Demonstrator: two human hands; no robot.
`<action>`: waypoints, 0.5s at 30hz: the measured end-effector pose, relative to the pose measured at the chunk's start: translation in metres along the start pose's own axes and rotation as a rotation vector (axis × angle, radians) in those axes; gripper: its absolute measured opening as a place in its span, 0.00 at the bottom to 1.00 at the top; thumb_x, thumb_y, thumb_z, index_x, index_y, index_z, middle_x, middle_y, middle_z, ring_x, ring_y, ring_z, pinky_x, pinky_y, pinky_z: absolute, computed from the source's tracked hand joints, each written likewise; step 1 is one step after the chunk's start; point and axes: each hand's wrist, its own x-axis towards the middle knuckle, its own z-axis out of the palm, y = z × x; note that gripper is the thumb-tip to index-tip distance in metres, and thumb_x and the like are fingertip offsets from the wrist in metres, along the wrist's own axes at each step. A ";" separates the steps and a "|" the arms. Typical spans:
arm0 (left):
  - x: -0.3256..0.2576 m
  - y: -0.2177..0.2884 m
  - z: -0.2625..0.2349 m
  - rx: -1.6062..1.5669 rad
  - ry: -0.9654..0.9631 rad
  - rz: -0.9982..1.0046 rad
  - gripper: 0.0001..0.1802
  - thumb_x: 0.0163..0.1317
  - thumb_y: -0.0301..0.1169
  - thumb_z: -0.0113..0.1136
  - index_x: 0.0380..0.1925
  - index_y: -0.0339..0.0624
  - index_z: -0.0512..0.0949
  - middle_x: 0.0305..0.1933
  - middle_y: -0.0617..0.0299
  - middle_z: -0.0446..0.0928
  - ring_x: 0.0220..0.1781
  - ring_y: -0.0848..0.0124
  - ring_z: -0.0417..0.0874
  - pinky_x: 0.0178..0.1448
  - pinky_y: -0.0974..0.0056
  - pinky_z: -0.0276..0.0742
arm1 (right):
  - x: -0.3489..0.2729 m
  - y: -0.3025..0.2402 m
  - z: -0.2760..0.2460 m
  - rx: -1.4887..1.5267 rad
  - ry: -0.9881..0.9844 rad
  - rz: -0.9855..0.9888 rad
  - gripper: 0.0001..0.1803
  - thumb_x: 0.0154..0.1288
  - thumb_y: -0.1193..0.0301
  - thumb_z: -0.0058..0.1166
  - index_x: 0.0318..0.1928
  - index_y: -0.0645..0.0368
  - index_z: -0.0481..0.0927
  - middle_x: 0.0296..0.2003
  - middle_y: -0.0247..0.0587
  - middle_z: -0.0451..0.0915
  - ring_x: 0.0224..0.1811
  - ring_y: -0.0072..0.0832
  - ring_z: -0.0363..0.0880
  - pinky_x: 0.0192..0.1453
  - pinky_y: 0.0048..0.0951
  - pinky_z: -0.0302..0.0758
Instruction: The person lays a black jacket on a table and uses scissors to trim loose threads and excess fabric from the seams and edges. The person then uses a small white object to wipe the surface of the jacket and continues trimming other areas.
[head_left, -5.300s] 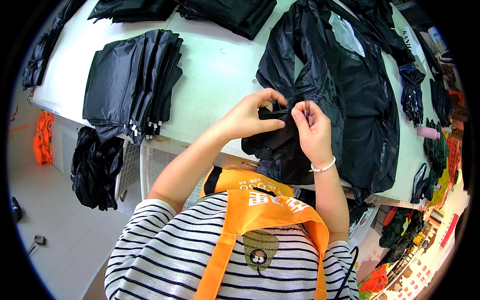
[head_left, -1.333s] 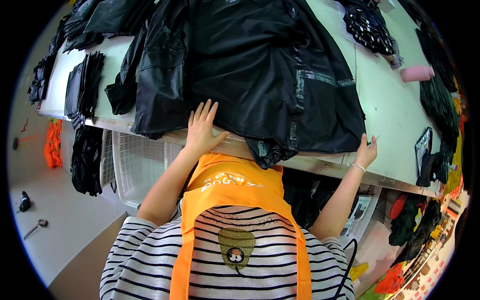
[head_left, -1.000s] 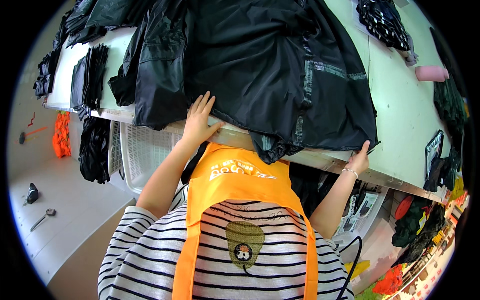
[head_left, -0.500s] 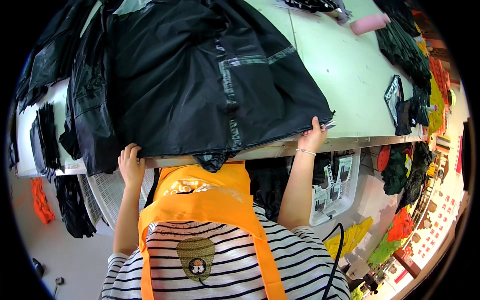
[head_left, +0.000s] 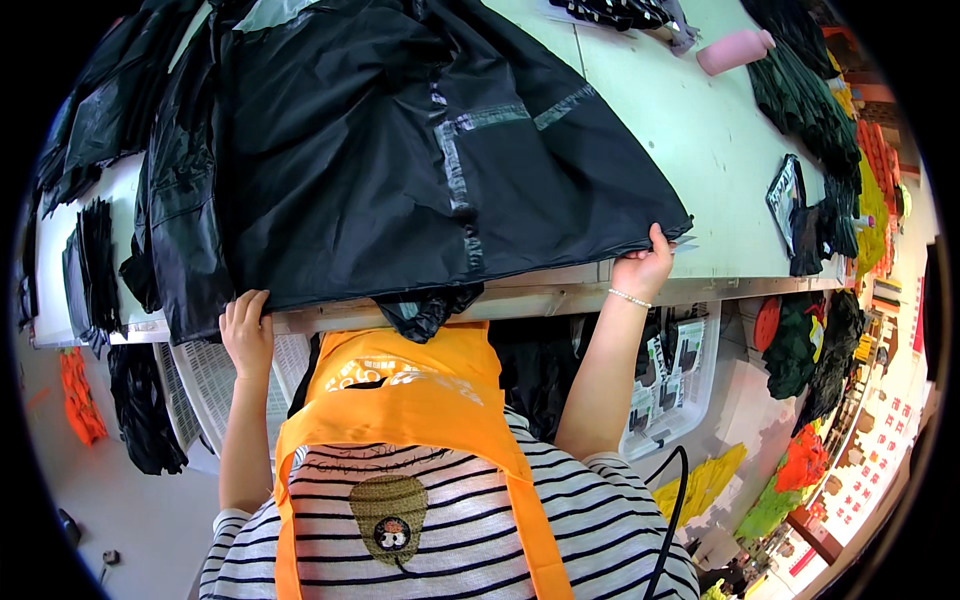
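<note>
A large black coat-like garment with shiny seam strips lies spread over the pale table, its hem along the front edge. My left hand grips the hem's left part, fingers curled over the cloth. At the hem's right corner my right hand pinches the fabric, thumb on top. A pale, pointed thing juts out past these fingers; I cannot make out what it is. Between my hands, a crumpled black flap hangs over the table edge.
Stacked black garments lie at the left, more dark garments at the far right. A pink bottle rests near the back. White baskets stand under the table, and yellow cloth lies on the floor.
My right hand has drawn the hem corner to the right and slightly away from me. My left hand has shifted a little left, and the hem looks straighter.
</note>
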 end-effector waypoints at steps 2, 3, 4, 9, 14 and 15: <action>0.000 0.008 -0.004 -0.064 -0.142 0.036 0.21 0.45 0.25 0.60 0.45 0.43 0.77 0.46 0.61 0.76 0.45 0.62 0.75 0.49 0.61 0.67 | 0.008 0.002 0.028 -0.001 0.056 -0.096 0.16 0.55 0.80 0.50 0.46 0.62 0.72 0.42 0.45 0.77 0.39 0.32 0.79 0.46 0.32 0.78; 0.007 0.025 -0.010 -0.124 -0.253 0.032 0.23 0.46 0.25 0.61 0.47 0.42 0.77 0.48 0.58 0.76 0.47 0.62 0.75 0.51 0.62 0.67 | 0.007 0.002 0.044 -0.041 -0.103 -0.127 0.21 0.54 0.81 0.49 0.51 0.66 0.70 0.49 0.50 0.75 0.53 0.43 0.74 0.60 0.44 0.70; 0.012 0.031 -0.016 -0.177 -0.363 0.028 0.25 0.46 0.24 0.61 0.49 0.42 0.76 0.49 0.56 0.76 0.48 0.61 0.76 0.54 0.62 0.68 | 0.000 0.002 0.072 -0.169 -0.264 -0.174 0.23 0.53 0.81 0.49 0.53 0.67 0.68 0.50 0.48 0.74 0.50 0.38 0.75 0.57 0.38 0.73; 0.037 -0.005 0.004 -1.225 -0.338 -0.612 0.33 0.65 0.55 0.41 0.54 0.38 0.73 0.56 0.56 0.74 0.57 0.63 0.73 0.63 0.60 0.64 | -0.121 0.054 0.167 -0.879 -1.257 -0.326 0.07 0.48 0.79 0.52 0.31 0.67 0.79 0.22 0.47 0.79 0.21 0.32 0.77 0.27 0.27 0.72; 0.071 -0.004 -0.001 -1.644 -0.693 -0.878 0.49 0.59 0.70 0.33 0.58 0.33 0.68 0.54 0.56 0.74 0.55 0.64 0.73 0.62 0.62 0.64 | -0.195 0.133 0.109 -1.203 -1.948 0.036 0.21 0.50 0.79 0.49 0.49 0.61 0.78 0.47 0.50 0.78 0.43 0.46 0.79 0.48 0.38 0.76; 0.065 0.006 0.014 -1.496 -0.503 -0.998 0.44 0.59 0.64 0.46 0.57 0.32 0.68 0.53 0.56 0.74 0.56 0.66 0.72 0.61 0.64 0.64 | -0.199 0.140 0.101 -1.178 -1.934 0.037 0.22 0.52 0.77 0.49 0.50 0.61 0.76 0.51 0.50 0.76 0.45 0.46 0.78 0.50 0.38 0.75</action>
